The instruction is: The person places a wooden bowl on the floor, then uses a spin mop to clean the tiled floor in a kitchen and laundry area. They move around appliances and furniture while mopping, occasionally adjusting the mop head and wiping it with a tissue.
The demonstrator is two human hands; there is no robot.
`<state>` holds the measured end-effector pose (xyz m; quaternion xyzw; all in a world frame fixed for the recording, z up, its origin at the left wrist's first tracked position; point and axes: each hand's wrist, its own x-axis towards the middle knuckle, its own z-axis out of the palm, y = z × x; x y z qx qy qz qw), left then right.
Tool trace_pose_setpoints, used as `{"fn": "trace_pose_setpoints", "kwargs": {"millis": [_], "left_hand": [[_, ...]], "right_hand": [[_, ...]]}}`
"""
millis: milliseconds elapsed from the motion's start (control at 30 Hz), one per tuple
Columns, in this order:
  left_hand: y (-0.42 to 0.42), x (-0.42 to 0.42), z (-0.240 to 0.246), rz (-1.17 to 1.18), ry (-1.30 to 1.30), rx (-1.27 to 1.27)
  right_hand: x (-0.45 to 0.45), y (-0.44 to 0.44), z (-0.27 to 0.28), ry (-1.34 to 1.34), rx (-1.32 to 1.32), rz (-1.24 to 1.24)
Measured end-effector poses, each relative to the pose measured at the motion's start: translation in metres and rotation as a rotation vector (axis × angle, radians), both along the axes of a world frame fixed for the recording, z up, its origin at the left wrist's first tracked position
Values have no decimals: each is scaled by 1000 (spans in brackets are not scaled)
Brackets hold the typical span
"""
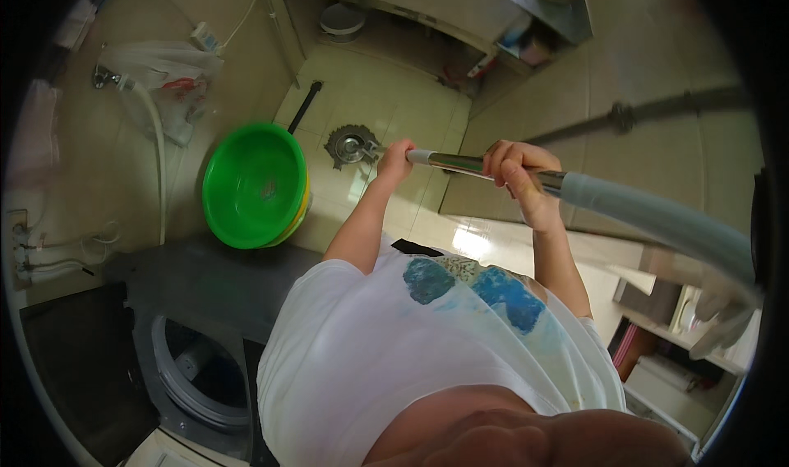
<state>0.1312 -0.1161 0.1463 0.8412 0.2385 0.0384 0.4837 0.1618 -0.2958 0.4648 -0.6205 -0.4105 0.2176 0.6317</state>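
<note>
A long pole, part bare metal and part grey-sleeved, runs across the view at chest height. My left hand is closed around its thinner, far end, near a grey collar. Farther along, my right hand grips the metal part just before the thick grey sleeve. The pole's grey section bends in the picture towards the right rim, where its end is blurred. Beyond my left hand, a round metal floor drain with a ragged dark surround lies in the tiled floor; whether the pole touches it cannot be told.
Green plastic basins are stacked at the left, above an open top-loading washing machine. A hose hangs from a wall tap. A white bucket stands under the counter. A dark pipe runs along the right wall.
</note>
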Motion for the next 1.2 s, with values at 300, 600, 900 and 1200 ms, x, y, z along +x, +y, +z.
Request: {"fn": "trace_pose_setpoints", "kwargs": {"millis": [300,600,900,1200], "left_hand": [[-27,-15,24,160,-225,32],[-47,-77,62,475,-325,-183],[-95,-114,98,910,-302,-150],[-164,-142,94,1349,-144,-55]], "right_hand": [[36,2,27,-135,156,269],[17,64,73,-43,223,704],[-4,124,96,-77,174,1147],[-27,124,79,4,45,1480]]}}
